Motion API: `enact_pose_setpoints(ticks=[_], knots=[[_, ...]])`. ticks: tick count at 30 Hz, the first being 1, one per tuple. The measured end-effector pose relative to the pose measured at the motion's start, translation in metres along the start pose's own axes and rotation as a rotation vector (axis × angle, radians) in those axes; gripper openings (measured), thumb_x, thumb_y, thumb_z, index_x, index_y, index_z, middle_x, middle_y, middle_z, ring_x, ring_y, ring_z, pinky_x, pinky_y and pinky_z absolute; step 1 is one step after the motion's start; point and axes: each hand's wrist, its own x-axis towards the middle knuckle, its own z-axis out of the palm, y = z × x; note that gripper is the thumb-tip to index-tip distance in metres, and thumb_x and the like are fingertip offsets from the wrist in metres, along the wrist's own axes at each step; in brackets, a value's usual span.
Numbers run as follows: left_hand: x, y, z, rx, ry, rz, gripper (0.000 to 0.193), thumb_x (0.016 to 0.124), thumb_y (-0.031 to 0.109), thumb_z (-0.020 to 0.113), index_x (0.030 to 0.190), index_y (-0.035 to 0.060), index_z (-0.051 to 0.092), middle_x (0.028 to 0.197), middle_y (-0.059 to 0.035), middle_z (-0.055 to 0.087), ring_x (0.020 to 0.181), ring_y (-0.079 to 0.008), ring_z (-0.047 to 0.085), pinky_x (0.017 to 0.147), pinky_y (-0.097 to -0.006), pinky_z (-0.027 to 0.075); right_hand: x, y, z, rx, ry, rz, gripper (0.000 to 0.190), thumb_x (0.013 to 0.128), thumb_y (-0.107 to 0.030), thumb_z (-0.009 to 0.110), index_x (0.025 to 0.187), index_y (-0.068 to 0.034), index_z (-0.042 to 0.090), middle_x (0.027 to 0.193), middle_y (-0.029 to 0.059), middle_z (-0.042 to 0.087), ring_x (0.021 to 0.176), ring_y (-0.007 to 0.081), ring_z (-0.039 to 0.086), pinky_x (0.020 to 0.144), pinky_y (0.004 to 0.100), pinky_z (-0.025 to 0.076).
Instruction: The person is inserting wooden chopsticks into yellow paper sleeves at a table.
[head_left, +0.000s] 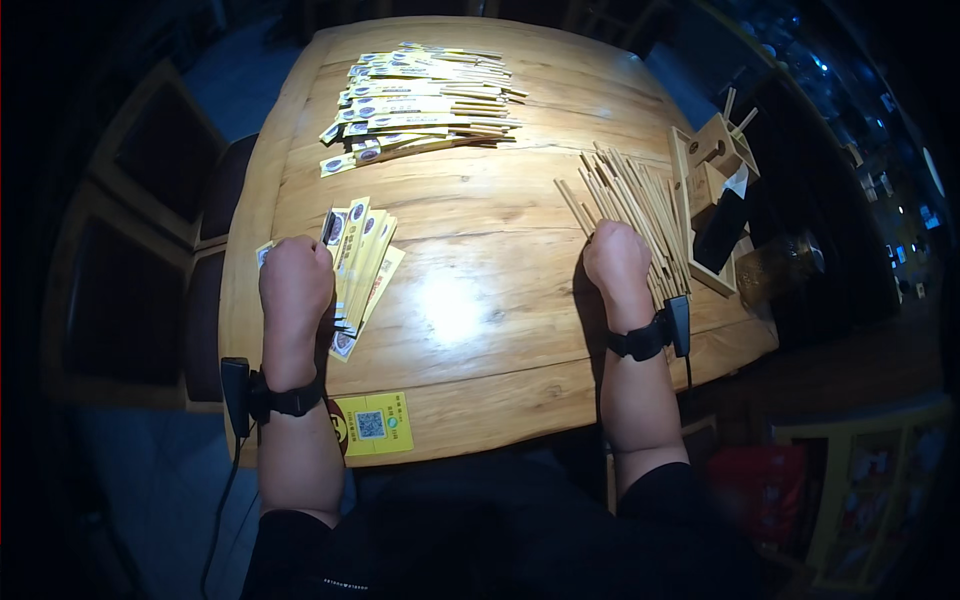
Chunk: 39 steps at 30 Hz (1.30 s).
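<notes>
My left hand (297, 277) is closed at the left of the wooden table, at the edge of a fanned stack of yellow printed paper chopstick sleeves (367, 244); its fingertips are hidden, so whether it grips one cannot be told. My right hand (619, 255), also closed, is beside a pile of loose wooden chopsticks (637, 195). A few chopsticks (574, 202) stick out past its knuckles, but the fingers' hold on them is hidden. Farther back lies a heap of chopsticks in yellow sleeves (405, 105), their bare ends pointing right.
A wooden caddy (682, 202) with compartments and a dark object (721, 229) stands at the table's right edge. A yellow card with a printed code (390, 424) lies at the near left edge. Chairs (135, 300) stand on the left. Cables hang from both wrist devices.
</notes>
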Motion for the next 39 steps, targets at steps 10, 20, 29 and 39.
enact_pose_setpoints(ticks=[10, 20, 29, 39], knots=[[0.006, 0.018, -0.009, -0.074, 0.257, -0.075, 0.015, 0.08, 0.018, 0.061, 0.077, 0.0051, 0.067, 0.079, -0.018, 0.067, 0.073, -0.0385, 0.065, 0.067, -0.0469, 0.052, 0.003, 0.005, 0.0, 0.04, -0.142, -0.003, 0.024, 0.084, -0.02, 0.06, 0.094, 0.0, 0.066, 0.091, 0.0224, 0.068, 0.088, 0.0385, 0.066, 0.079, 0.0459, 0.053], [0.008, 0.016, -0.014, -0.903, 0.412, -0.081, 0.009, 0.087, 0.004, 0.064, 0.084, -0.004, 0.064, 0.075, -0.0079, 0.066, 0.064, -0.0132, 0.063, 0.058, -0.0245, 0.05, 0.0, -0.018, -0.035, 1.808, 0.408, -0.01, 0.016, 0.099, -0.023, 0.06, 0.093, -0.008, 0.06, 0.063, -0.0075, 0.045, 0.051, 0.0007, 0.037, 0.045, 0.0168, 0.03], [-0.008, 0.046, -0.006, -1.812, -0.112, -0.293, 0.007, 0.095, 0.004, 0.058, 0.098, -0.0015, 0.055, 0.09, -0.0136, 0.067, 0.079, -0.0196, 0.07, 0.061, -0.0218, 0.056, -0.012, -0.058, -0.036, 1.842, -0.242, -0.037, 0.025, 0.098, -0.027, 0.061, 0.096, -0.003, 0.063, 0.065, -0.0083, 0.046, 0.048, 0.0008, 0.033, 0.043, 0.0174, 0.025], [-0.029, 0.074, 0.009, -1.488, -0.07, -0.29, 0.031, 0.089, 0.007, 0.068, 0.113, -0.0004, 0.05, 0.105, -0.0131, 0.063, 0.085, -0.0193, 0.064, 0.076, -0.0234, 0.052, -0.031, -0.084, -0.041, 1.506, -0.491, -0.149, 0.022, 0.089, -0.022, 0.069, 0.086, 0.0, 0.067, 0.069, 0.0016, 0.06, 0.064, 0.0086, 0.054, 0.059, 0.0254, 0.046]])
